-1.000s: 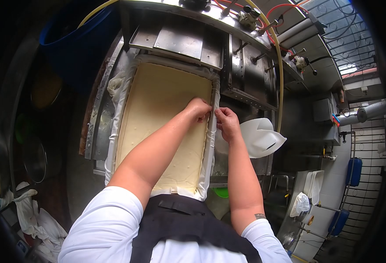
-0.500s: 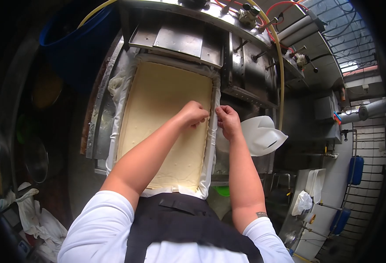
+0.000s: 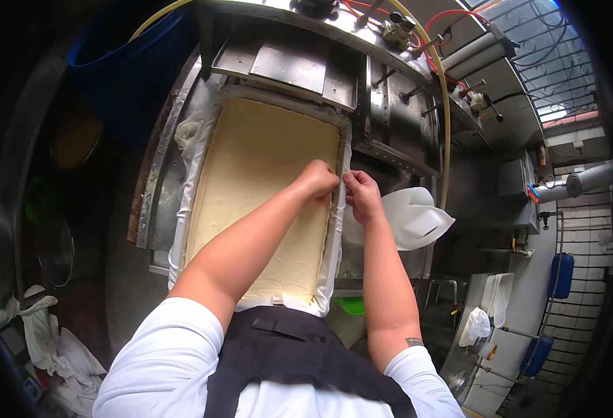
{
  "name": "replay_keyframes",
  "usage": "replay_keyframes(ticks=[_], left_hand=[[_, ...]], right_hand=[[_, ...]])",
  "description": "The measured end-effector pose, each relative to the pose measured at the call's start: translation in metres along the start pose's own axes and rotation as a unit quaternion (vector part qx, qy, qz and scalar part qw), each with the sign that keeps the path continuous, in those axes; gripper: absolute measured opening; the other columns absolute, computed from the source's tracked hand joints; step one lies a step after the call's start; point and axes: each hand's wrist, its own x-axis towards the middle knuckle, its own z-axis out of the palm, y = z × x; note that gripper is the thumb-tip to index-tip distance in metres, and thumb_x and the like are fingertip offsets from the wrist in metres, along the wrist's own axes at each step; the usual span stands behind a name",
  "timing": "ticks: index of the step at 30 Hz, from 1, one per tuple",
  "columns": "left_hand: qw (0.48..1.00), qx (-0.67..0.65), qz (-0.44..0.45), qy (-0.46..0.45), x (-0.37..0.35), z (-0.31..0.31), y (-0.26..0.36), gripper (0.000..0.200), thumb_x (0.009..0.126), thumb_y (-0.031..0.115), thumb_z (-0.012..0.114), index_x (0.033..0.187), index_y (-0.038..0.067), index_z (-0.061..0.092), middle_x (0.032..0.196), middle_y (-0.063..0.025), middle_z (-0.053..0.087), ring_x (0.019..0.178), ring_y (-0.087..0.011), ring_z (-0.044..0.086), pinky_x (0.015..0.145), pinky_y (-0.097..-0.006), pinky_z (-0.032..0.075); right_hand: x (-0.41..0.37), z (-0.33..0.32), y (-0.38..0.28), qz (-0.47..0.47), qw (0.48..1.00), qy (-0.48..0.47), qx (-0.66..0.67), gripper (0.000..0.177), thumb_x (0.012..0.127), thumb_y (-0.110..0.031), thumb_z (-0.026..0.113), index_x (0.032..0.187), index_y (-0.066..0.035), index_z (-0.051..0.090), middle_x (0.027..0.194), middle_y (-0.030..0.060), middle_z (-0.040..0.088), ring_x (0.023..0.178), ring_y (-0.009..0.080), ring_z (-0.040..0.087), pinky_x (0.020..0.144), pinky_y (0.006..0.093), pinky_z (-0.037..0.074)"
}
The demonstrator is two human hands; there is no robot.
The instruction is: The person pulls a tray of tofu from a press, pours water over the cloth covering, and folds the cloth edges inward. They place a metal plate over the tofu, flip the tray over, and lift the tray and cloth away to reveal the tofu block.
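Note:
A long rectangular tray holds a smooth pale-yellow slab that looks like soft curd. White cloth lines it and hangs over its rim on all sides. My left hand reaches across the slab to the right rim, its fingers closed at the cloth's inner side. Just outside the same rim, my right hand pinches the cloth edge between thumb and fingers. The hands are close together, with the rim between them. The left fingertips are partly hidden.
A cut white plastic jug sits right of my right hand. Metal trays and a steel bench with valves and hoses stand beyond the slab. At the upper left is a blue barrel. A green container shows below the bench.
My left hand has shifted slightly right, closer to the rim and the right hand. My right hand stays at nearly the same spot. The view has tilted a little.

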Motion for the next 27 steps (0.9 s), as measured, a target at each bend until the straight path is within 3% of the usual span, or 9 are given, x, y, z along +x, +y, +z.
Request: replay_keyframes(ticks=[8, 19, 27], left_hand=[[0.999, 0.029, 0.007, -0.011, 0.011, -0.003, -0.002, 0.017, 0.082, 0.015, 0.068, 0.078, -0.001, 0.069, 0.064, -0.0097, 0.065, 0.054, -0.0216, 0.064, 0.048, -0.0393, 0.054], [0.999, 0.032, -0.027, -0.027, 0.012, -0.009, -0.001, 0.019, 0.081, 0.020, 0.070, 0.086, 0.002, 0.071, 0.070, -0.0081, 0.066, 0.058, -0.0216, 0.064, 0.054, -0.0405, 0.055], [0.997, 0.073, -0.012, 0.018, 0.013, 0.003, 0.002, 0.022, 0.081, 0.021, 0.069, 0.085, 0.000, 0.071, 0.070, -0.0089, 0.066, 0.057, -0.0211, 0.062, 0.047, -0.0386, 0.050]], right_hand=[[0.001, -0.001, 0.001, -0.003, 1.000, -0.006, -0.001, 0.018, 0.099, -0.027, 0.069, 0.105, -0.010, 0.065, 0.081, -0.0059, 0.061, 0.067, 0.0061, 0.055, 0.061, 0.0242, 0.046], [-0.003, 0.001, -0.003, 0.001, 1.000, -0.008, 0.000, 0.018, 0.098, -0.025, 0.069, 0.104, -0.008, 0.066, 0.083, -0.0035, 0.062, 0.071, 0.0082, 0.055, 0.063, 0.0259, 0.047], [-0.001, 0.002, -0.003, -0.001, 1.000, -0.003, -0.002, 0.017, 0.098, -0.025, 0.068, 0.104, -0.008, 0.066, 0.081, -0.0045, 0.061, 0.069, 0.0075, 0.053, 0.061, 0.0256, 0.045]])
